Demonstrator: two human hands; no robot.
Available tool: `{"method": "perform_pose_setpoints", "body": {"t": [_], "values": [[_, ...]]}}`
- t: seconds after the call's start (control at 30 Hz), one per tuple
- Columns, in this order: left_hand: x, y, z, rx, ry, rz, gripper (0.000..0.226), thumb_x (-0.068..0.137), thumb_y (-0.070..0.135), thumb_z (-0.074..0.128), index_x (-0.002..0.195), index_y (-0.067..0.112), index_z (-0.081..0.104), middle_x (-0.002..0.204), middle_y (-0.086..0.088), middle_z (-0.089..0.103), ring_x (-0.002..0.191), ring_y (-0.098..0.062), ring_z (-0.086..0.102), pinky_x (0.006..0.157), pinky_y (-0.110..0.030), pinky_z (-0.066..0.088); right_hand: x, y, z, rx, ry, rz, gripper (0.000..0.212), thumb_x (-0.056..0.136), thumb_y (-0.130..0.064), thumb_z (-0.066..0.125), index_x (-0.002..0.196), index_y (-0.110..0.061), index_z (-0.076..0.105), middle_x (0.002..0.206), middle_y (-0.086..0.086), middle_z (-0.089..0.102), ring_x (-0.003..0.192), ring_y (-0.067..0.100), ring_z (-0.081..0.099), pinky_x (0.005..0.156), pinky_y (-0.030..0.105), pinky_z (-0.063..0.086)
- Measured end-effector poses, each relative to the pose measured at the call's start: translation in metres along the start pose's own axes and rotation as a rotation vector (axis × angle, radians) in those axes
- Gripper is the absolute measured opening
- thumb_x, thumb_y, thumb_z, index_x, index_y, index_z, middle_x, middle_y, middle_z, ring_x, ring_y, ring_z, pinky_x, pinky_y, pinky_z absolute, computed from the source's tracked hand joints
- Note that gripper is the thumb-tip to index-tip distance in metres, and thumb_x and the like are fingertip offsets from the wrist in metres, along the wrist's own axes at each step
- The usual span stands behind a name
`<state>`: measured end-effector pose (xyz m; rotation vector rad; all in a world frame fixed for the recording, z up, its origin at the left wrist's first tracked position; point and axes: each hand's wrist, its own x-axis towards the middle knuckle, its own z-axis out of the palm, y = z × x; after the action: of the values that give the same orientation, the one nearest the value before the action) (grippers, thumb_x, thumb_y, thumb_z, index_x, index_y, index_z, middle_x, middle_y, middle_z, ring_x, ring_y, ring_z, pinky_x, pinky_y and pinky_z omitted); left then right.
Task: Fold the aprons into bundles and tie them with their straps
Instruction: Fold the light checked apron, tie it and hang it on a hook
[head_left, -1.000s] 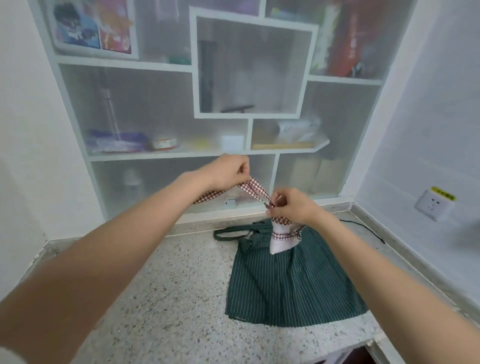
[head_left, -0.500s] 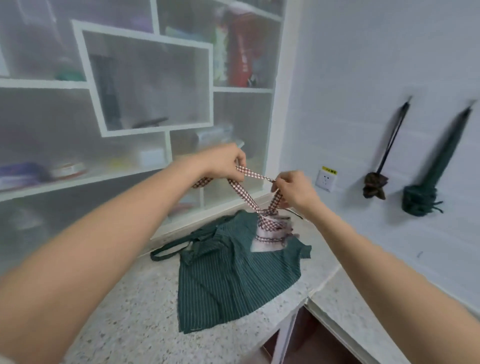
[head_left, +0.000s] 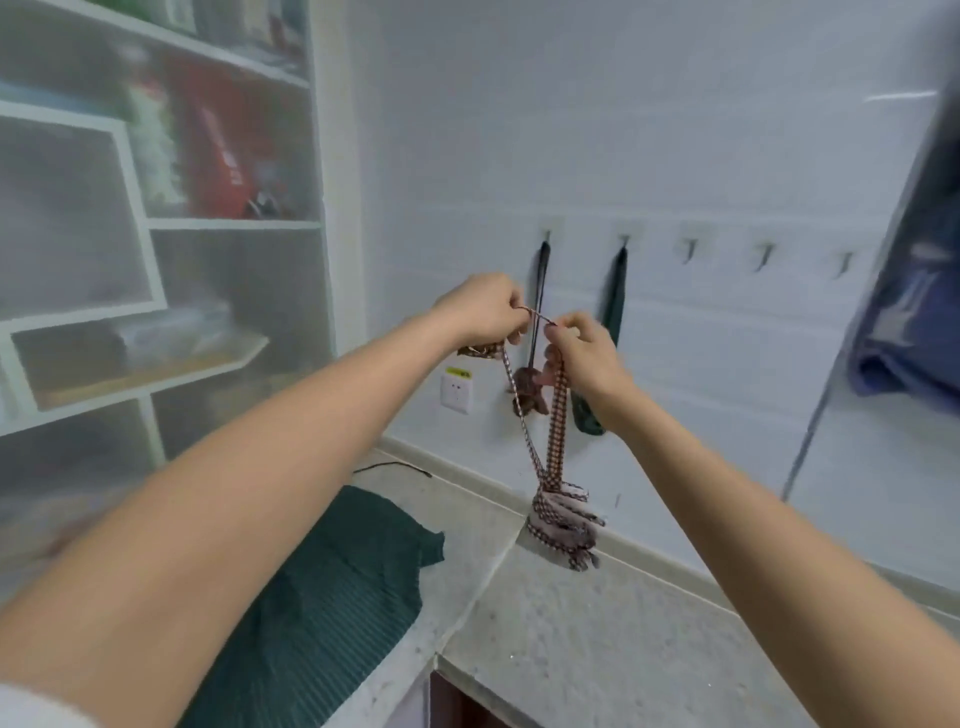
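Checked apron bundle (head_left: 563, 525), centre frame: hangs by straps (head_left: 557, 415) above counter (head_left: 597, 639). Left hand (head_left: 480, 312) and right hand (head_left: 584, 353): each grip pinching a strap. Green apron (head_left: 332, 587): lower left, on counter.

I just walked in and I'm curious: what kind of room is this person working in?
Probably a home kitchen or utility corner. A speckled stone countertop meets a white tiled wall carrying a row of hooks, and a white shelf unit with frosted panels stores household items.

3 bundles (head_left: 563, 525), 5 hooks (head_left: 763, 254)
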<state>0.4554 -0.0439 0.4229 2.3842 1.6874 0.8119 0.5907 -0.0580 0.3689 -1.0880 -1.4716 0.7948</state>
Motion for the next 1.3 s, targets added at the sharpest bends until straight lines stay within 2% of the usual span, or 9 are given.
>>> {"method": "perform_pose_setpoints", "body": {"t": [0.17,0.33,0.43,0.57,0.67,0.77,0.93,1.07,1.3], "values": [[0.076,0.051,0.037,-0.222,0.055,-0.08,0.013,0.09,0.014,0.053,0.084,0.008,0.062,0.076,-0.005,0.063,0.065,-0.017,0.059,0.055,-0.023,0.043,0.057,0.015,-0.092,-0.202,0.135,-0.048,0.025,0.097,-0.014,0.037,0.077,-0.008,0.052,0.062,0.006,0.045,0.054,0.019,0.046,0.059,0.037,0.055],[0.131,0.082,0.066,-0.806,-0.075,-0.189,0.014,0.093,0.013,0.052,0.08,0.014,0.057,0.072,0.001,0.067,0.068,-0.011,0.065,0.08,-0.028,0.051,0.097,0.04,-0.174,-0.301,0.122,0.001,0.02,0.094,-0.007,0.041,0.09,-0.007,0.061,0.069,0.009,0.058,0.052,0.02,0.054,0.056,0.03,0.049],[0.159,0.107,0.08,-0.932,-0.171,-0.159,0.004,0.092,0.012,0.056,0.089,0.013,0.059,0.063,0.003,0.063,0.06,-0.009,0.066,0.065,-0.024,0.057,0.119,0.041,-0.2,-0.341,0.176,-0.074,0.016,0.09,-0.007,0.048,0.101,-0.015,0.057,0.076,0.004,0.058,0.063,0.015,0.054,0.062,0.03,0.053],[0.201,0.123,0.09,-0.84,-0.189,-0.099,0.013,0.085,0.015,0.067,0.096,0.012,0.06,0.073,0.0,0.065,0.068,-0.012,0.069,0.06,-0.024,0.055,0.159,0.039,-0.221,-0.257,0.213,-0.125,0.011,0.089,-0.016,0.059,0.098,-0.014,0.055,0.075,0.002,0.053,0.063,0.012,0.051,0.06,0.028,0.05],[0.232,0.116,0.098,-0.75,-0.218,-0.058,0.009,0.085,0.012,0.068,0.09,0.012,0.06,0.078,-0.003,0.069,0.075,-0.017,0.07,0.077,-0.032,0.058,0.192,0.042,-0.234,-0.196,0.232,-0.163,0.013,0.085,-0.006,0.063,0.082,-0.014,0.053,0.069,0.001,0.052,0.058,0.011,0.051,0.055,0.023,0.043],[0.266,0.109,0.108,-0.62,-0.046,-0.003,0.005,0.087,0.013,0.066,0.089,0.009,0.065,0.08,-0.005,0.07,0.073,-0.018,0.066,0.084,-0.037,0.054,0.22,0.048,-0.239,-0.187,0.256,-0.211,0.019,0.082,-0.004,0.067,0.072,-0.015,0.055,0.068,-0.002,0.055,0.064,0.012,0.054,0.055,0.018,0.044],[0.314,0.106,0.131,-0.35,0.319,0.123,0.007,0.086,0.009,0.058,0.088,0.009,0.066,0.081,-0.005,0.062,0.073,-0.018,0.061,0.065,-0.021,0.046,0.259,0.063,-0.235,-0.66,0.461,-0.304,0.01,0.087,-0.024,0.063,0.084,-0.015,0.066,0.086,-0.003,0.061,0.085,0.016,0.058,0.069,0.031,0.045],[0.331,0.103,0.145,-0.185,0.372,0.21,0.011,0.087,0.009,0.052,0.092,0.01,0.062,0.087,-0.004,0.06,0.084,-0.023,0.058,0.073,-0.033,0.049,0.272,0.077,-0.233,-1.038,0.549,-0.382,0.015,0.093,-0.019,0.049,0.101,-0.014,0.061,0.102,0.006,0.054,0.099,0.024,0.049,0.062,0.031,0.035],[0.337,0.099,0.169,0.006,0.39,0.317,0.011,0.089,0.019,0.054,0.099,0.018,0.056,0.094,0.0,0.063,0.091,-0.022,0.058,0.091,-0.039,0.038,0.271,0.101,-0.233,-1.141,0.538,-0.4,0.014,0.094,-0.018,0.045,0.1,-0.012,0.057,0.097,0.005,0.054,0.087,0.027,0.052,0.059,0.03,0.038]]}}
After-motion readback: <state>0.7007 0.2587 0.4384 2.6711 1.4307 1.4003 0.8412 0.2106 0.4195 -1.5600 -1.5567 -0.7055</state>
